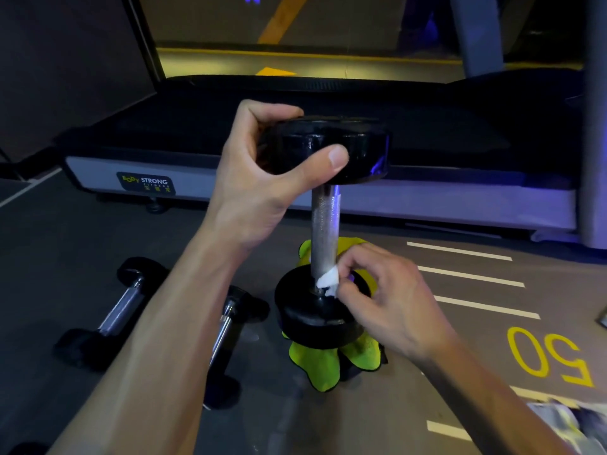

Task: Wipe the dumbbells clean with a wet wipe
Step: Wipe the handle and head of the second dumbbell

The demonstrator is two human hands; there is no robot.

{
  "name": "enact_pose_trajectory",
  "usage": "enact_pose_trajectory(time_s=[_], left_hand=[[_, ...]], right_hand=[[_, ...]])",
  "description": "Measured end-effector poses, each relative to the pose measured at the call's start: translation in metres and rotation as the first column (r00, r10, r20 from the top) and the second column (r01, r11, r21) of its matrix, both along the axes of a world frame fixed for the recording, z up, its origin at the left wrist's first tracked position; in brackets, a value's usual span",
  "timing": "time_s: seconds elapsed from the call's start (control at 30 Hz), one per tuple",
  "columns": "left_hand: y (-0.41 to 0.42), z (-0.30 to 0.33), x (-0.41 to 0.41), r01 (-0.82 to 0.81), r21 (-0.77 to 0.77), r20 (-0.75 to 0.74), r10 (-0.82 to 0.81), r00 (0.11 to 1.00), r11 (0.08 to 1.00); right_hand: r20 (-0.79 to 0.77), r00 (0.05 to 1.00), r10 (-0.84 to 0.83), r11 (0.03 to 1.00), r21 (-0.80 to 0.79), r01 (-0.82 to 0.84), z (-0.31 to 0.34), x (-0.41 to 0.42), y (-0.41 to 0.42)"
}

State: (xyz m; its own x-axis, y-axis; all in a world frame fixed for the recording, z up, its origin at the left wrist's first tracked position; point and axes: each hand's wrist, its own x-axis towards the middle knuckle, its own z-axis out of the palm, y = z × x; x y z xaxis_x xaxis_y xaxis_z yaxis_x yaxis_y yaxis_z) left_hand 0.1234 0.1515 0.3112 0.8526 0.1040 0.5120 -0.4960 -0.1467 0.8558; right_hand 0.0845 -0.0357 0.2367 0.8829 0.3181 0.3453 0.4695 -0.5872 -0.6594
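The left forearm comes in from 7 o'clock, and its left hand (262,165) curls over the rim of the upper black round head, thumb in front, steadying the upright black-headed dumbbell with the knurled steel handle (324,224) at the centre of the view. The lower head stands on a crumpled bright yellow-green cloth (323,366) on the grey gym floor (59,244).

From 5 o'clock the right hand (384,297) pinches a small crumpled white wet wipe (328,282) between its fingertips and presses it to the foot of the handle, where steel meets the lower head.

At 8 o'clock, 2 smaller black dumbbells with chrome handles (121,307) lie flat, just beside each other; whether they are already clean cannot be told.

The step in hand looks like wiping the handle's base. Next, the wipe likely needs to travel up and around the knurling while the left hand keeps the weight from tipping, then over the heads. A grey-framed black treadmill deck (230,178) lies at 12 o'clock.
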Motion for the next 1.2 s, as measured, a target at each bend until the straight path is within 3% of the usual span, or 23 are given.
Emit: enact_pose_trajectory(time_s=[0.17, 0.3, 0.5, 0.6, 0.67, 0.73, 0.83, 0.93, 1.0, 1.2], left_hand=[[-0.004, 0.001, 0.001, 0.015, -0.01, 0.004, -0.015, 1.0, 1.0], [-0.004, 0.001, 0.003, 0.022, -0.009, 0.009, -0.022, 1.0, 1.0], [-0.004, 0.0, 0.003, 0.015, -0.001, 0.008, -0.015, 1.0, 1.0], [-0.003, 0.0, 0.003, 0.01, 0.003, 0.008, -0.01, 1.0, 1.0], [-0.002, 0.0, 0.003, 0.009, 0.008, 0.004, -0.009, 1.0, 1.0], [-0.002, 0.0, 0.003, 0.009, 0.007, -0.001, -0.009, 1.0, 1.0], [-0.001, 0.0, 0.002, 0.01, 0.005, -0.006, -0.01, 1.0, 1.0], [-0.001, 0.0, 0.002, 0.01, 0.005, -0.007, -0.01, 1.0, 1.0], [-0.001, 0.001, 0.003, 0.014, 0.01, -0.008, -0.014, 1.0, 1.0], [-0.001, 0.002, 0.001, 0.017, 0.028, -0.004, -0.017, 1.0, 0.999]], right_hand=[[-0.126, 0.992, -0.007, 1.0, -0.015, 0.005, 0.006, -0.004, 0.0], [-0.055, 0.998, -0.038, 0.998, -0.051, 0.035, 0.0, -0.019, -0.005], [-0.039, 0.999, -0.02, 0.996, 0.082, 0.023, 0.002, -0.025, -0.019], [-0.236, 0.971, -0.022, 0.932, 0.347, 0.106, 0.012, -0.015, -0.021], [-0.413, 0.909, 0.059, 0.876, 0.458, 0.151, 0.02, -0.009, -0.022], [-0.457, 0.885, 0.09, 0.879, 0.455, 0.145, 0.022, -0.006, -0.022], [-0.427, 0.904, 0.003, 0.894, 0.407, 0.189, 0.017, -0.005, -0.022], [-0.469, 0.881, -0.069, 0.837, 0.453, 0.306, 0.019, -0.003, -0.024], [-0.533, 0.845, -0.031, 0.784, 0.512, 0.352, 0.024, -0.001, -0.027], [-0.503, 0.864, 0.0, 0.799, 0.52, 0.303, 0.029, 0.002, -0.028]])
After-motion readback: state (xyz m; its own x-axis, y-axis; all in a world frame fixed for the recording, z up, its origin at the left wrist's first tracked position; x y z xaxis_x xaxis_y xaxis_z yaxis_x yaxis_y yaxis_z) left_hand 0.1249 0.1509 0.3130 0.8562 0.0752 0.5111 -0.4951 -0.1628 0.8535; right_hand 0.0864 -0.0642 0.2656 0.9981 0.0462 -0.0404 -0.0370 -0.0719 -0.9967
